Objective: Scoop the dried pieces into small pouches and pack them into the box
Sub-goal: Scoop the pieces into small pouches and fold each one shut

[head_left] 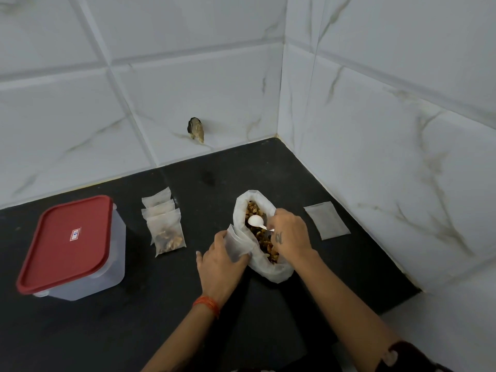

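1. Right hand (pixel 291 236) pinched on the handle of a white spoon (pixel 256 220), bowl face up over the dried pieces (pixel 261 232) and looking empty; probably poised to dip for a scoop.
2. Left hand (pixel 222 263) curled round an empty pouch (pixel 236 244), mouth up and pressed against the near rim of the bag (pixel 268 272); kept that close, likely, so a loaded spoon has little way to go and spills fall back in.
3. Bag standing open on the black counter (pixel 134 331), rim rolled down; gives the spoon easy reach to the pieces.
4. Filled pouches (pixel 165 226) lying overlapped in a short row left of the bag, between it and the box (pixel 80 251); staged there, seemingly, for packing in one go.
5. Box at far left with its red lid (pixel 67 241) on, well apart from both hands; nothing packed yet as far as can be seen, contents hidden behind lid and frosted wall.
6. Flat spare pouch (pixel 327 220) right of the bag, near the right hand, ready as the next one.
7. Judged stage: mid-filling, with lid removal and packing yet to do.
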Action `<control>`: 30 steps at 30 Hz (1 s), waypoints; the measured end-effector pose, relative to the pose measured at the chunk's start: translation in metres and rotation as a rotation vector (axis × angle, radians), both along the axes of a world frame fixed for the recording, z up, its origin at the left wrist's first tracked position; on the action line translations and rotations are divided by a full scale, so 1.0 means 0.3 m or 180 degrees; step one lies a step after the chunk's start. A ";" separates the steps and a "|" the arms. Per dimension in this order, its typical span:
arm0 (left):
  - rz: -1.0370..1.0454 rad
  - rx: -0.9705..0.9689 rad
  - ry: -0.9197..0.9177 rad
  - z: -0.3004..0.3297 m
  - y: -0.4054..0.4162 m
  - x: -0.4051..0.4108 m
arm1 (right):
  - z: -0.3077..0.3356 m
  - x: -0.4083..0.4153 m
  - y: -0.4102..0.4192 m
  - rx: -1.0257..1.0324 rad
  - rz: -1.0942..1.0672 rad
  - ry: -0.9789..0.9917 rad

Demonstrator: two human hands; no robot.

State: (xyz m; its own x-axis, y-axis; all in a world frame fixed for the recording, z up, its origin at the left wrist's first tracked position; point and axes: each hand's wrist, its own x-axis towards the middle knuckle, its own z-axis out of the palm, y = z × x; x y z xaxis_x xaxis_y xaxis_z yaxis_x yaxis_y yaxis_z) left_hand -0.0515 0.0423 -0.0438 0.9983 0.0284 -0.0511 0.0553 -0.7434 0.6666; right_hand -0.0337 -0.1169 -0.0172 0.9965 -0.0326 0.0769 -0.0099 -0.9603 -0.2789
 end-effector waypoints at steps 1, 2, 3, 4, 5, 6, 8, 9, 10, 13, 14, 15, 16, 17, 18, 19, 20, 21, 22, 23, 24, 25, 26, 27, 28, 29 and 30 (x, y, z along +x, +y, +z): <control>-0.0014 0.0017 0.0001 -0.002 0.001 0.002 | 0.003 -0.004 -0.010 0.0022 -0.0042 -0.0037; -0.0028 0.0030 0.0005 -0.004 0.002 0.004 | 0.007 -0.008 -0.021 0.0083 -0.0124 -0.0093; -0.0043 0.0040 0.0005 -0.006 0.004 0.007 | 0.009 -0.010 -0.030 0.0154 -0.0227 -0.0146; -0.0061 0.0048 0.0002 -0.007 0.005 0.010 | 0.011 -0.014 -0.036 0.0218 -0.0324 -0.0193; -0.0079 0.0057 0.0004 -0.008 0.006 0.014 | 0.009 -0.017 -0.037 0.0255 -0.0389 -0.0215; -0.0099 0.0069 0.0010 -0.008 0.007 0.017 | 0.005 -0.022 -0.034 0.0256 -0.0404 -0.0200; -0.0147 0.0091 0.0026 -0.009 0.009 0.024 | -0.011 -0.028 -0.017 0.0257 -0.0355 -0.0080; -0.0175 0.0101 0.0027 -0.010 0.010 0.027 | -0.018 -0.029 -0.009 0.0280 -0.0323 -0.0002; -0.0202 0.0119 0.0027 -0.010 0.010 0.028 | -0.021 -0.026 -0.004 0.0311 -0.0308 0.0059; -0.0258 0.0151 0.0018 -0.013 0.010 0.033 | -0.008 -0.005 -0.015 0.0526 -0.0418 0.0172; -0.0270 0.0139 0.0016 -0.015 0.012 0.034 | -0.003 -0.001 -0.025 0.0580 -0.0502 0.0175; -0.0286 0.0122 0.0018 -0.016 0.014 0.035 | 0.000 0.000 -0.033 0.0602 -0.0590 0.0164; -0.0308 0.0109 0.0022 -0.016 0.016 0.037 | -0.002 -0.003 -0.039 0.0580 -0.0652 0.0140; -0.0342 0.0105 0.0024 -0.016 0.017 0.038 | -0.008 -0.007 -0.041 0.0543 -0.0675 0.0125; -0.0389 0.0107 0.0024 -0.013 0.017 0.040 | -0.014 -0.012 -0.039 0.0535 -0.0667 0.0148; -0.0436 0.0100 0.0023 -0.010 0.017 0.042 | -0.020 -0.016 -0.035 0.0582 -0.0648 0.0197; -0.0479 0.0073 0.0028 -0.006 0.016 0.045 | -0.024 -0.018 -0.031 0.0676 -0.0628 0.0249; -0.0530 0.0031 0.0052 -0.001 0.016 0.049 | -0.025 -0.017 -0.030 0.0791 -0.0623 0.0292; -0.0592 -0.0012 0.0081 0.007 0.015 0.051 | -0.024 -0.014 -0.032 0.0907 -0.0630 0.0314; -0.0654 -0.0051 0.0104 0.015 0.012 0.054 | -0.023 -0.009 -0.037 0.1018 -0.0652 0.0327; -0.0714 -0.0083 0.0124 0.021 0.009 0.056 | -0.021 -0.005 -0.043 0.1111 -0.0676 0.0360; -0.0766 -0.0111 0.0153 0.031 0.006 0.057 | -0.021 -0.001 -0.050 0.1194 -0.0691 0.0424; -0.0804 -0.0136 0.0182 0.040 0.003 0.057 | -0.020 0.002 -0.056 0.1288 -0.0702 0.0508; -0.0828 -0.0167 0.0217 0.045 0.002 0.058 | -0.022 0.008 -0.064 0.1407 -0.0727 0.0597; -0.0836 -0.0217 0.0269 0.042 0.002 0.062 | -0.021 0.013 -0.070 0.1535 -0.0753 0.0675; -0.0833 -0.0290 0.0324 0.035 0.004 0.067 | -0.021 0.019 -0.075 0.1642 -0.0778 0.0742; -0.0827 -0.0380 0.0374 0.025 0.005 0.072 | -0.019 0.025 -0.078 0.1720 -0.0791 0.0809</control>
